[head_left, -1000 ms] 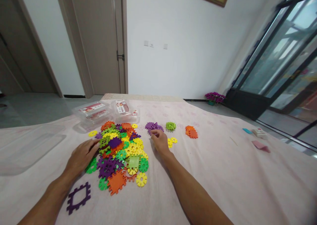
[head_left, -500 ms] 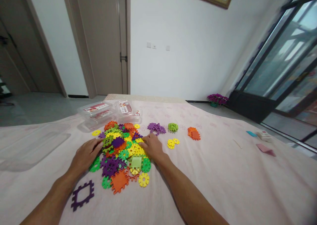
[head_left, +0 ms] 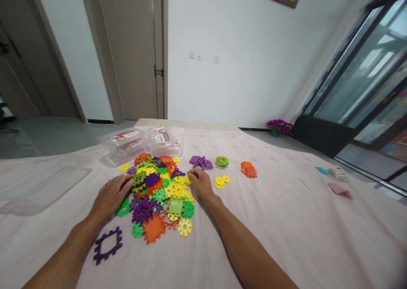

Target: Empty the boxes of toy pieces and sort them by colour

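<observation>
A heap of plastic interlocking building pieces in purple, orange, green and yellow lies on the cloth, with an orange square piece (head_left: 154,228) at its near edge. At its left side my left hand (head_left: 112,194) has fingertips and thumb closed at the edge of a green square piece (head_left: 139,181). My right hand (head_left: 201,184) is just off the heap's right side, pinching a yellow flower-shaped disc (head_left: 188,179) between thumb and fingers. Yellow discs (head_left: 174,190) lie beside it in the heap. A purple square frame (head_left: 108,245) rests near my left forearm.
Sorted groups lie to the right: purple pieces (head_left: 201,162), green pieces (head_left: 221,161), yellow discs (head_left: 219,182) and orange pieces (head_left: 248,169). Clear plastic boxes (head_left: 124,142) stand behind the heap. A transparent tray (head_left: 47,187) sits left. A pink cloth (head_left: 340,190) is far right.
My right hand has drawn back slightly to the right from the heap, with a yellow disc now showing at its fingertips. My left hand has stayed at the green square piece.
</observation>
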A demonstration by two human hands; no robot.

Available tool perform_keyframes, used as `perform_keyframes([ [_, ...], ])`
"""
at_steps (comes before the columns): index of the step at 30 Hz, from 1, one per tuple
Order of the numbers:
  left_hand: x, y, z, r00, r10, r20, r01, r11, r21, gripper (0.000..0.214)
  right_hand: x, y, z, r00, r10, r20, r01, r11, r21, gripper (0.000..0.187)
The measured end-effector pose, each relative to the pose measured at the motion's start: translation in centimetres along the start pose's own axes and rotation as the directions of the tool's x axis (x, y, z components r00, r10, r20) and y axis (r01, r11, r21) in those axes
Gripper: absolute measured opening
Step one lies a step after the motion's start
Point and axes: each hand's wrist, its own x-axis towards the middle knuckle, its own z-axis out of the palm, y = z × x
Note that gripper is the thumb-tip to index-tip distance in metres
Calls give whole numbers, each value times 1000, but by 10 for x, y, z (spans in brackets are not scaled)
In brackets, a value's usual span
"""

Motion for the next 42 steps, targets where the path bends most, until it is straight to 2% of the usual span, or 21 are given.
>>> perform_keyframes([
  [3,0,-2,1,1000,2,15,-2,1000,-6,55,5,4,-16,998,-37,-49,34,997,-70,21],
  [7,0,-2,1,1000,-4,23,4,1000,-6,55,15,7,-46,997,-7,-80,-11,975,-220,23],
  [10,0,-1,1,1000,-10,23,10,1000,-4,55,21,7,-71,994,92,-64,-108,940,-325,22],
  [14,0,-2,1,1000,1,14,-1,1000,6,55,23,5,-97,967,249,-45,-232,805,-546,19],
  [17,-1,-3,2,1000,12,2,-12,1000,10,56,21,6,-103,966,257,-29,-221,763,-607,18],
  [20,0,-2,2,1000,8,-2,-8,1000,14,55,20,12,-103,973,197,115,-90,794,-601,25],
  [23,0,0,0,1000,1,-8,-1,1000,19,54,20,22,-105,955,187,232,-8,794,-608,31],
  [25,0,1,-1,1000,-3,-5,3,1000,18,54,20,27,-110,948,218,233,-25,779,-627,30],
  [28,0,2,-1,1000,-7,12,6,1000,12,55,21,27,-117,956,239,171,-62,732,-678,32],
  [30,0,1,-1,1000,-7,16,7,1000,9,56,22,21,-116,970,188,154,-32,728,-685,34],
  [33,0,1,-1,1000,-3,13,2,1000,7,56,23,7,-100,955,97,281,64,856,-513,29],
  [36,0,1,-1,1000,0,12,0,1000,6,56,18,-10,-77,851,90,517,60,962,-267,22],
  [38,-1,0,-1,1000,-2,11,2,1000,6,57,13,-20,-64,783,122,610,31,972,-234,19],
  [42,-1,1,-1,1000,-11,23,11,1000,-4,58,3,-30,-51,743,205,638,0,952,-306,16],
])
